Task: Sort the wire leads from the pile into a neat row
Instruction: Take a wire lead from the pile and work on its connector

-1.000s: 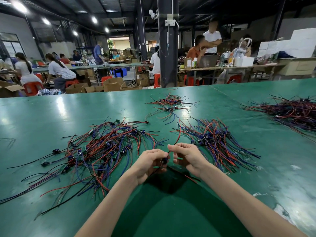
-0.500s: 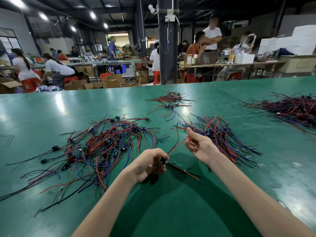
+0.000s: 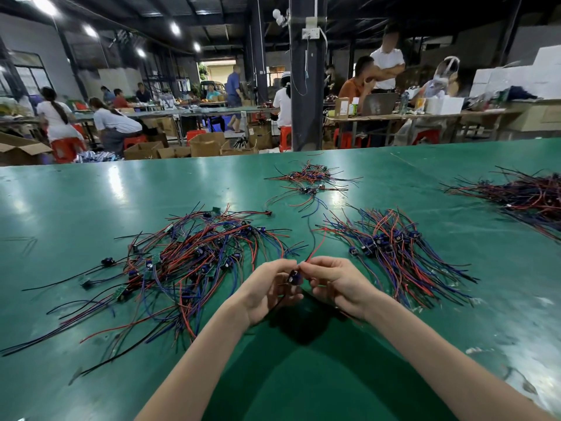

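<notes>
A tangled pile of red, blue and black wire leads (image 3: 188, 268) with small dark parts lies on the green table, left of my hands. An orderly row of leads (image 3: 394, 247) lies to the right. My left hand (image 3: 270, 288) grips the dark round part (image 3: 294, 276) of one wire lead just above the table. My right hand (image 3: 334, 284) pinches that lead's red wire (image 3: 317, 247), which rises up and away from the fingertips. A black wire hangs below my left hand. The two hands nearly touch.
A smaller bunch of leads (image 3: 309, 180) lies farther back in the middle, and another heap (image 3: 522, 196) lies at the far right. The green table (image 3: 91, 202) stretches wide. Beyond its far edge stand a dark pillar (image 3: 306, 86), cardboard boxes and several seated workers.
My right hand had slid out along the red wire to the right; now it has come back in beside my left hand at the dark part. The left hand rose a little.
</notes>
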The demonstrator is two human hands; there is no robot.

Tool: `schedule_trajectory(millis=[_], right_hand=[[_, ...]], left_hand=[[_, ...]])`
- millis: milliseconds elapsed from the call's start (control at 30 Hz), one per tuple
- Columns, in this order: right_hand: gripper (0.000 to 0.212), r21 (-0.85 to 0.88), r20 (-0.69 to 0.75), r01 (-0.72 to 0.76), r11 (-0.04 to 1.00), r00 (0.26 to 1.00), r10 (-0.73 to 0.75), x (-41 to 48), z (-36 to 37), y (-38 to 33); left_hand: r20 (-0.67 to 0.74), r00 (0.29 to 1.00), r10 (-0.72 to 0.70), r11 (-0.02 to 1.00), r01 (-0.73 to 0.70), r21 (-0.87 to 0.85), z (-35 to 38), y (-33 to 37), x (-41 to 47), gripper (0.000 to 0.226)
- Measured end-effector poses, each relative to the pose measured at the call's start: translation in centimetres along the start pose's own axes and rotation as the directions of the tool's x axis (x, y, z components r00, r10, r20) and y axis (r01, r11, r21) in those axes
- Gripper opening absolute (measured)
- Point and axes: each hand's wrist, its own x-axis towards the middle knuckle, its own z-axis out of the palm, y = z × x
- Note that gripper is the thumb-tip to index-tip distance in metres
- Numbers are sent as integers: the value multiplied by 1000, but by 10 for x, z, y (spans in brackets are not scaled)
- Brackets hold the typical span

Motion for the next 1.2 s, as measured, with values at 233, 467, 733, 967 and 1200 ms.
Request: schedule_trajectory(millis=[233, 467, 733, 967, 1200], right_hand=[[13, -36, -25, 42, 998, 999, -43, -1, -4, -2], [17, -4, -17, 34, 999, 999, -34, 1, -5, -2], [19, -40, -24, 5, 999, 1000, -6, 0, -8, 0], [15, 20, 11, -24, 1000, 1000, 24, 2, -5, 1], [21, -29, 45, -68, 997, 997, 69, 4, -7, 1]], left_hand=[[80, 996, -49, 999, 50, -8, -2, -1, 1, 24], [111, 994, -6, 999, 1, 46, -4, -2, 1, 17], [84, 996, -43, 998, 40, 44, 1, -3, 0, 21], [133, 991, -10, 990, -9, 141, -2, -6, 2, 22], [89, 996, 0, 985, -16, 172, -1, -8, 3, 21]])
